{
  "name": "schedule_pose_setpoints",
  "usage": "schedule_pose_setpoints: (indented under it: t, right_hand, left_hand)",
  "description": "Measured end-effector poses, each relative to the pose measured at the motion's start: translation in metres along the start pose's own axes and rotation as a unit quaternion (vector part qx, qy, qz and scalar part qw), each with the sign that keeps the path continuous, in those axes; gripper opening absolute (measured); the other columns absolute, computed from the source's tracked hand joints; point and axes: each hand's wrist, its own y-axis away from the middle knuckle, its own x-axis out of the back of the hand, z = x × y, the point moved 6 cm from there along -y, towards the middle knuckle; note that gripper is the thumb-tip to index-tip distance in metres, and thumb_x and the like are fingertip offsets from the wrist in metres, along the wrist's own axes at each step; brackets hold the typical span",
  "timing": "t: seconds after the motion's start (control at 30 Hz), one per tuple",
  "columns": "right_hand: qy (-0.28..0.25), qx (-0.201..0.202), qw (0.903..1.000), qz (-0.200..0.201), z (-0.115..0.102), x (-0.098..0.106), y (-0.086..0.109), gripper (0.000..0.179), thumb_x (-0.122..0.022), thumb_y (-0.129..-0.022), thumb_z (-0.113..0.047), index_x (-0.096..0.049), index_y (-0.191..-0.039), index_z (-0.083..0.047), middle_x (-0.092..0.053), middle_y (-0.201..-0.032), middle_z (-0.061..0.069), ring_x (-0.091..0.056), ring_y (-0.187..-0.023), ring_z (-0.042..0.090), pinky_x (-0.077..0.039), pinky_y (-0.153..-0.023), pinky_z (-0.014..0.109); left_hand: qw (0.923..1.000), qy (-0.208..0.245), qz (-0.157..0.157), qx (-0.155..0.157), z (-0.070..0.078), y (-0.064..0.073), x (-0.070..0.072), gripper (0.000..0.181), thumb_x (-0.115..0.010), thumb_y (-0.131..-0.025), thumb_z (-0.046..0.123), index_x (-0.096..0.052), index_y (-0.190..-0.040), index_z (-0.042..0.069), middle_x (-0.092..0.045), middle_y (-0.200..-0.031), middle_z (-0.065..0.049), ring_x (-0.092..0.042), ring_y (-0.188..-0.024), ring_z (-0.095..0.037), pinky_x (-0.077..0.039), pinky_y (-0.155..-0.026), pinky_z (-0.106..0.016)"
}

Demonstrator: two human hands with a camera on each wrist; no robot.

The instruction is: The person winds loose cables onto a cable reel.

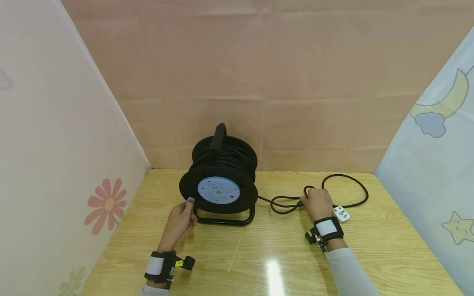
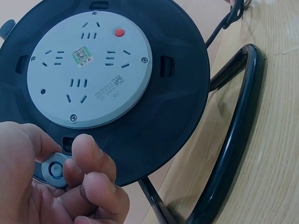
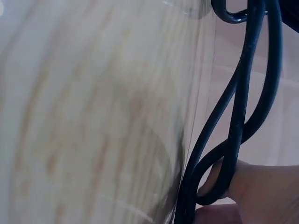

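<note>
A black cable reel (image 1: 246, 181) stands on the table, its round pale socket panel (image 2: 100, 46) facing front with a red button (image 2: 119, 32). At the flange's lower left, my left hand (image 1: 179, 222) pinches a grey round knob (image 2: 56, 169) between thumb and curled fingers. Black cable (image 3: 240, 93) runs from the reel's right side in loose loops along the table. My right hand (image 1: 318, 201) grips the bunched loops, partly hiding them. Just right of that wrist lies a white plug (image 1: 341, 213).
The reel rests on a black tubular stand (image 2: 247, 93), with a black carry handle (image 1: 217, 139) on top. The wooden table (image 1: 281, 242) meets a brown backdrop (image 1: 314, 102) behind, with patterned panels at left and right. One cable loop spreads out to the right.
</note>
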Motion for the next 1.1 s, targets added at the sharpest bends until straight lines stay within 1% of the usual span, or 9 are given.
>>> schedule_pose_setpoints:
  t: [0.1, 0.23, 0.37, 0.4, 0.5, 0.6, 0.9, 0.97, 1.1]
  right_hand:
    - [-0.015, 0.012, 0.9998, -0.002, -0.005, 0.001, 0.000, 0.033, -0.071, -0.080, -0.011, -0.049, -0.056, -0.006, -0.045, -0.048, 0.007, -0.044, -0.044, 0.024, -0.036, -0.037, 0.037]
    - [-0.035, 0.022, 0.9990, 0.013, -0.009, 0.002, 0.001, 0.025, -0.068, -0.082, -0.006, -0.050, -0.067, 0.000, -0.048, -0.050, 0.014, -0.049, -0.043, 0.027, -0.040, -0.035, 0.040]
    - [-0.094, 0.003, 0.9953, 0.025, -0.008, 0.000, 0.000, 0.010, -0.057, -0.090, -0.003, -0.050, -0.090, 0.005, -0.047, -0.050, 0.010, -0.045, -0.039, 0.023, -0.033, -0.032, 0.035]
    - [-0.113, -0.006, 0.9933, 0.024, -0.008, -0.001, 0.000, 0.011, -0.054, -0.091, -0.002, -0.050, -0.097, 0.006, -0.046, -0.050, 0.009, -0.042, -0.038, 0.021, -0.031, -0.032, 0.033]
    - [-0.165, -0.040, 0.9855, 0.007, -0.005, -0.005, -0.001, 0.031, -0.046, -0.094, -0.003, -0.042, -0.123, 0.008, -0.047, -0.053, 0.006, -0.039, -0.038, 0.017, -0.029, -0.034, 0.030]
    - [-0.192, -0.072, 0.9786, -0.016, -0.002, -0.009, 0.000, 0.044, -0.046, -0.096, -0.007, -0.033, -0.135, 0.009, -0.052, -0.061, 0.009, -0.043, -0.042, 0.016, -0.034, -0.036, 0.030]
    - [-0.208, -0.086, 0.9721, -0.067, -0.001, -0.016, 0.007, 0.056, -0.058, -0.093, -0.009, -0.032, -0.139, 0.008, -0.067, -0.097, 0.025, -0.064, -0.068, 0.026, -0.048, -0.050, 0.035]
    - [-0.205, -0.088, 0.9732, -0.058, -0.001, -0.015, 0.008, 0.056, -0.061, -0.092, -0.010, -0.035, -0.139, 0.007, -0.067, -0.100, 0.026, -0.065, -0.075, 0.029, -0.050, -0.055, 0.038]
    - [-0.176, -0.071, 0.9817, -0.007, -0.002, -0.011, 0.006, 0.052, -0.065, -0.089, -0.014, -0.047, -0.133, 0.007, -0.067, -0.098, 0.022, -0.057, -0.089, 0.035, -0.049, -0.063, 0.044]
  left_hand:
    - [1.0000, 0.000, 0.004, -0.003, 0.001, 0.000, 0.001, 0.055, -0.037, -0.103, 0.047, -0.055, -0.076, 0.003, -0.060, -0.062, -0.010, -0.056, -0.054, -0.023, -0.053, -0.060, -0.046]
    - [0.9999, 0.006, 0.009, -0.010, 0.004, 0.000, 0.002, 0.052, -0.037, -0.104, 0.043, -0.054, -0.076, 0.003, -0.060, -0.062, -0.011, -0.057, -0.054, -0.024, -0.053, -0.057, -0.041]
    - [0.9998, 0.009, 0.013, -0.012, 0.007, 0.000, 0.005, 0.053, -0.036, -0.104, 0.045, -0.055, -0.080, 0.001, -0.060, -0.062, -0.011, -0.057, -0.055, -0.024, -0.053, -0.056, -0.040]
    - [0.9998, 0.010, 0.014, -0.012, 0.008, -0.001, 0.005, 0.054, -0.036, -0.104, 0.045, -0.055, -0.082, 0.000, -0.060, -0.063, -0.011, -0.057, -0.055, -0.023, -0.053, -0.057, -0.041]
    - [0.9997, 0.009, 0.017, -0.012, 0.009, -0.001, 0.007, 0.056, -0.036, -0.104, 0.046, -0.056, -0.084, -0.002, -0.060, -0.063, -0.011, -0.056, -0.055, -0.023, -0.053, -0.057, -0.041]
    - [0.9997, 0.011, 0.017, -0.013, 0.010, -0.001, 0.008, 0.057, -0.036, -0.104, 0.047, -0.055, -0.084, -0.003, -0.059, -0.063, -0.011, -0.056, -0.055, -0.023, -0.053, -0.056, -0.039]
    - [0.9997, 0.014, 0.017, -0.012, 0.009, 0.000, 0.008, 0.054, -0.036, -0.104, 0.045, -0.056, -0.084, -0.001, -0.059, -0.062, -0.011, -0.056, -0.055, -0.023, -0.052, -0.055, -0.037]
    - [0.9997, 0.016, 0.016, -0.012, 0.009, 0.000, 0.008, 0.054, -0.036, -0.104, 0.045, -0.056, -0.084, -0.002, -0.059, -0.063, -0.011, -0.056, -0.056, -0.023, -0.052, -0.055, -0.036]
    - [0.9995, 0.024, 0.018, -0.013, 0.011, 0.000, 0.009, 0.055, -0.036, -0.104, 0.046, -0.055, -0.083, -0.002, -0.059, -0.063, -0.012, -0.056, -0.056, -0.023, -0.052, -0.054, -0.033]
